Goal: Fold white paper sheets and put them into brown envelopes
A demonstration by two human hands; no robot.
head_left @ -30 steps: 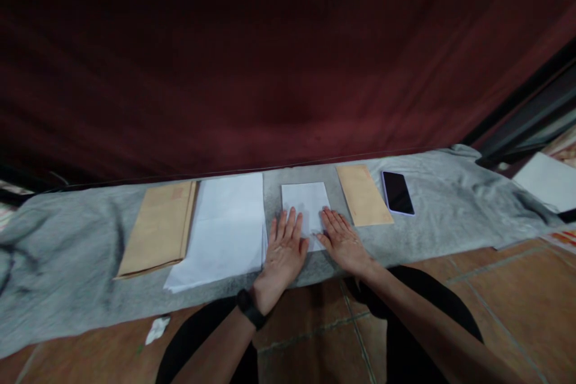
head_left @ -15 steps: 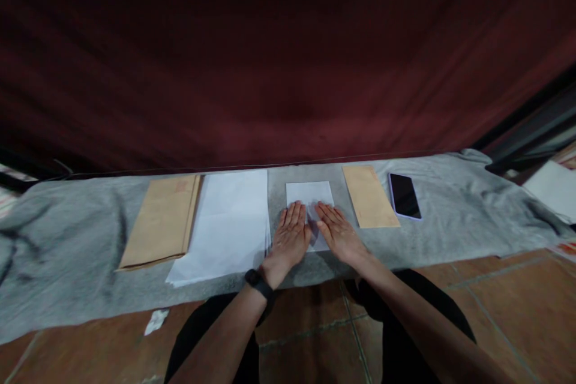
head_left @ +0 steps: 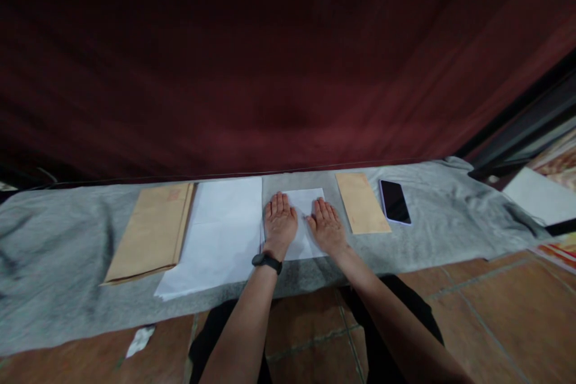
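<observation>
My left hand lies flat, fingers stretched out, on the left part of a small white sheet of paper, beside a larger stack of white paper. Resting on the same sheet's right side is my right hand, also flat, thumb held apart. Bare paper shows between the two hands, while some of the sheet is hidden under them. To the right of my right hand lies a brown envelope.
A pile of brown envelopes overlaps the large stack's left side. Past the single envelope is a phone. Grey cloth covers the narrow bench before a dark red surface. A crumpled white scrap lies on the tiled floor.
My left hand has shifted left across the small sheet, away from my right hand, and more paper shows between them. My right hand still rests on its right side. The view has shifted slightly.
</observation>
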